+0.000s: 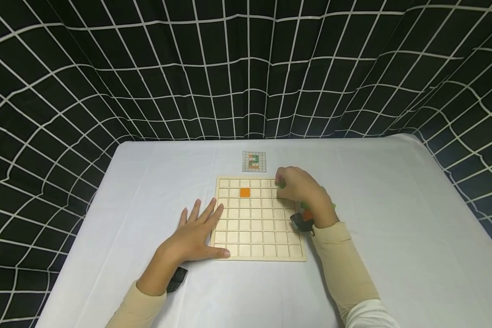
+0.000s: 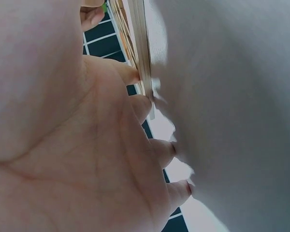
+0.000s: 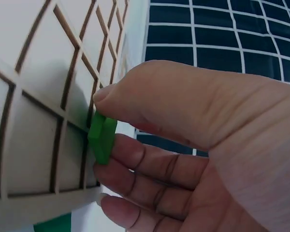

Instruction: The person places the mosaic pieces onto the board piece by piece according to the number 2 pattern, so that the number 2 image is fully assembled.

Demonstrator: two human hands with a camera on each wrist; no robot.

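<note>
A pale wooden grid board (image 1: 257, 225) lies on the table, with one orange tile (image 1: 244, 192) in a cell of its upper left part. My left hand (image 1: 192, 237) rests spread at the board's left side, its thumb on the lower left edge and its fingertips by the left rim. Over the upper right corner, my right hand (image 1: 300, 184) pinches a green piece (image 3: 102, 137) between thumb and fingers. Up close, this looks like two thin green tiles together, tilted just above the cells; I cannot tell if it touches them.
Behind the board lies a small card (image 1: 254, 161) with a green and orange figure 2 on a grid. Orange tiles (image 1: 307, 214) and green tiles (image 1: 333, 206) lie right of the board, partly hidden under my right wrist. A black grid-lined curtain (image 1: 246, 82) surrounds the white table.
</note>
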